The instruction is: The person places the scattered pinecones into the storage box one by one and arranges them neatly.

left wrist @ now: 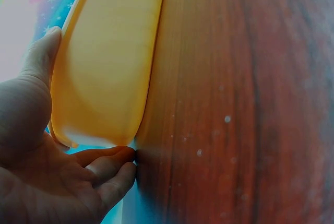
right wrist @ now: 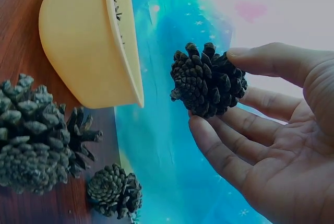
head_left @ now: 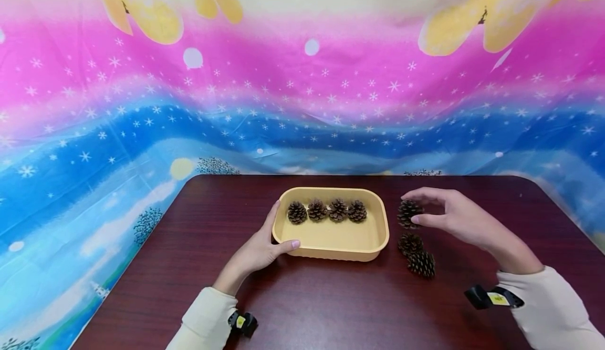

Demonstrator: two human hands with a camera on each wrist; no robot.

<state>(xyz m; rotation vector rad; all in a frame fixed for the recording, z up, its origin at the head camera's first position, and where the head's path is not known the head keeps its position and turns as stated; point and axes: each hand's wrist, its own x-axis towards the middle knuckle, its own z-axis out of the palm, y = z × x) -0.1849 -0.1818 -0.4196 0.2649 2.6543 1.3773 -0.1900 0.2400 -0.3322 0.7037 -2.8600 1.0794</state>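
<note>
A pale yellow plastic box (head_left: 331, 254) stands on the table with a row of several pine cones (head_left: 337, 210) along its far side. My left hand (head_left: 260, 250) grips the box's left end, the thumb over the near rim and the fingers round the end wall. Right of the box, my right hand (head_left: 454, 218) pinches a pine cone (right wrist: 209, 80) between thumb and fingertips, raised off the table in the right wrist view. Nearer me lie two touching pine cones (head_left: 421, 264). The right wrist view also has a smaller-looking cone (right wrist: 115, 190) beyond a close one (right wrist: 31, 140).
The dark red-brown wooden table (head_left: 331, 308) has rounded far corners. Behind it hangs a pink and blue cloth (head_left: 331, 87) with snowflakes, reaching down at the table's far and left edges. Black wrist straps (head_left: 493, 297) sit on both sleeves.
</note>
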